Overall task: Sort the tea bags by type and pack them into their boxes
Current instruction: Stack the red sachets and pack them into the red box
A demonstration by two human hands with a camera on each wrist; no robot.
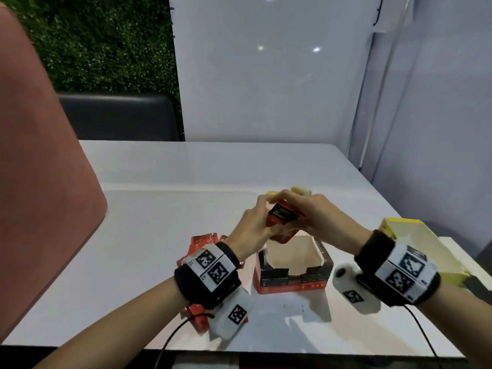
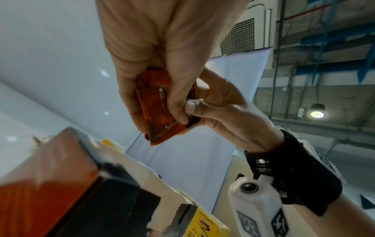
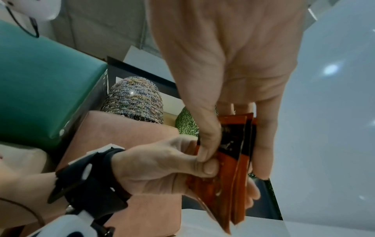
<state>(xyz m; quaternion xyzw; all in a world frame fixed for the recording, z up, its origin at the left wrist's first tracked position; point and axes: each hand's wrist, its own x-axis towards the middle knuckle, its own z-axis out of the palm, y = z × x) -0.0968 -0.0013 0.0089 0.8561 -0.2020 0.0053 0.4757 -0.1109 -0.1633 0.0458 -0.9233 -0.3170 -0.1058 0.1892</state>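
Both hands hold a stack of red tea bags [image 1: 282, 217] just above the open red and black box [image 1: 292, 275]. My left hand [image 1: 257, 217] grips the stack's left side, fingers behind and thumb in front. From the right, my right hand [image 1: 300, 207] pinches the same stack. In the left wrist view the left hand [image 2: 162, 89] wraps the red stack [image 2: 158, 110] and the right hand [image 2: 219, 102] meets it. The right wrist view shows the right hand [image 3: 227, 128] and left hand [image 3: 182, 165] on the bags [image 3: 227, 181].
More red tea bags [image 1: 203, 242] lie on the white table [image 1: 159, 222] under my left wrist. An open yellow box [image 1: 415, 243] stands at the right edge. Yellow tea bags [image 1: 300, 190] lie behind the hands. A pink chair back [image 1: 40, 169] stands left.
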